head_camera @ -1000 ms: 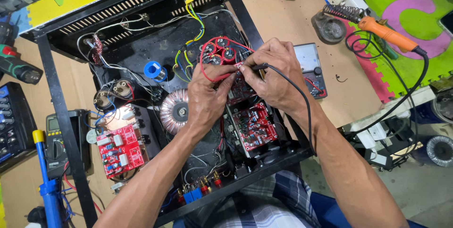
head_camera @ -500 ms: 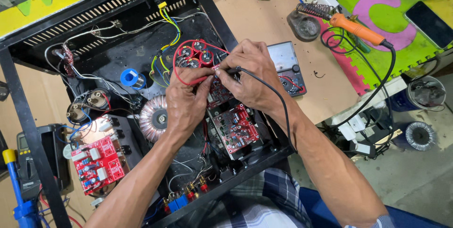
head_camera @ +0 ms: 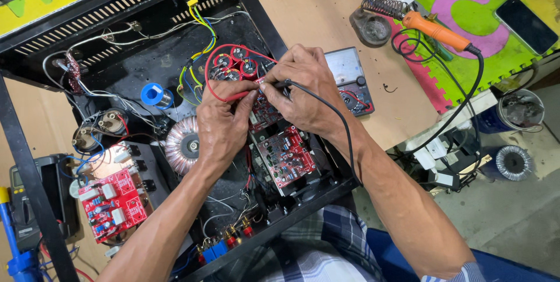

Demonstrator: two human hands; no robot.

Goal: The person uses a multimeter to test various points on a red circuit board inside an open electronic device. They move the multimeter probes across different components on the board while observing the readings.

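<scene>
**Probing the red board**

Your left hand (head_camera: 224, 121) pinches the red probe (head_camera: 233, 96). Your right hand (head_camera: 303, 89) pinches the black probe (head_camera: 280, 85). Both tips meet the board (head_camera: 265, 111) inside the chassis (head_camera: 146, 66). You look mid-measurement; next, hold steady and glance right to the meter (head_camera: 350, 80).

A black metal chassis (head_camera: 35, 31) fills the left and centre of the frame, holding red circuit boards (head_camera: 287, 156), a copper-toned ring coil (head_camera: 182, 145) and a blue spool (head_camera: 154, 94). A red wire (head_camera: 213, 86) loops at centre. At upper right, an orange-handled soldering iron (head_camera: 434, 31) rests on green, pink and blue foam mats (head_camera: 466, 2). Blue-grey plaid cloth (head_camera: 326, 247) shows at bottom centre.
</scene>
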